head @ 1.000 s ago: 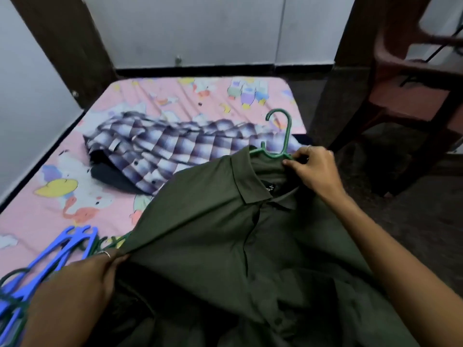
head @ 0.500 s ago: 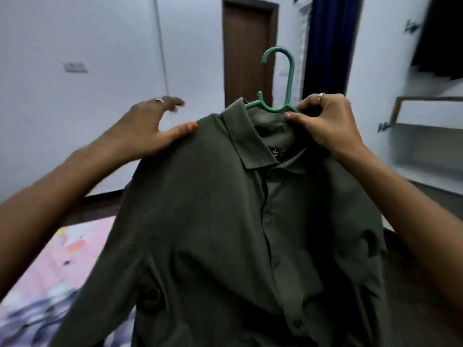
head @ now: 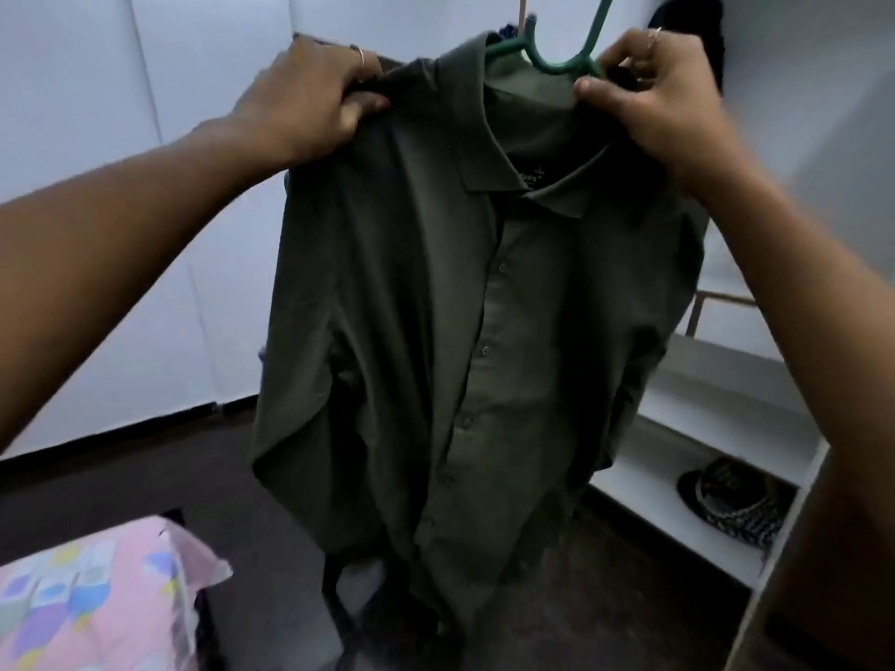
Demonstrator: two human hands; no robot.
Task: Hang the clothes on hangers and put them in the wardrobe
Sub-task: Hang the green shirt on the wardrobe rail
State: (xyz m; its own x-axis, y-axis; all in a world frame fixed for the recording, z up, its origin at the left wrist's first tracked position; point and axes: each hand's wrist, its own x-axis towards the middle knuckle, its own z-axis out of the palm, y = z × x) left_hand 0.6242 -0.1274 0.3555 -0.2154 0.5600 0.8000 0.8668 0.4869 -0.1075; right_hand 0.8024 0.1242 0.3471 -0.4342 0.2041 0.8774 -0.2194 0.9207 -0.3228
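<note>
You hold the olive-green shirt point(head: 465, 302) up at chest height on a green plastic hanger point(head: 557, 60), your left hand point(head: 310, 94) pinching the fabric at one shoulder, your right hand point(head: 663, 94) curled round the hanger's arm and the cloth over it beside the collar. The hook runs out of frame at the top, so its reach toward any rail cannot be told. The likely risk: the left shoulder looks bunched rather than seated, and the shirt could slide off that side if you let go too early. To the right, the white wardrobe shelves point(head: 717, 409) stand open; the lowest holds a dark patterned item point(head: 736, 501), unclear what. The pink patterned bed point(head: 97, 602) sits at lower left.
</note>
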